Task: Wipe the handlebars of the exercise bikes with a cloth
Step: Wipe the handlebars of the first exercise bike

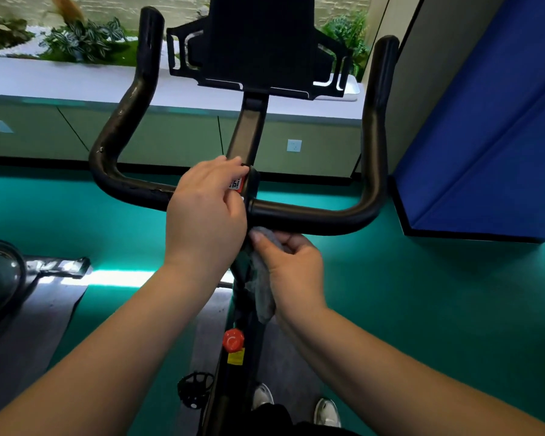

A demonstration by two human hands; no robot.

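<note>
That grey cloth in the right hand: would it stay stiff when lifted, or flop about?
Probably floppy: the grey cloth hangs limp below the right hand, which grips it under the handlebar. It looks light, as a loose grip carries it. It seems soft enough to fold around the bar.

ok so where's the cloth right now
In the head view the grey cloth is held in the right hand, just below the handlebar near the centre stem, hanging down above the red knob.
</note>
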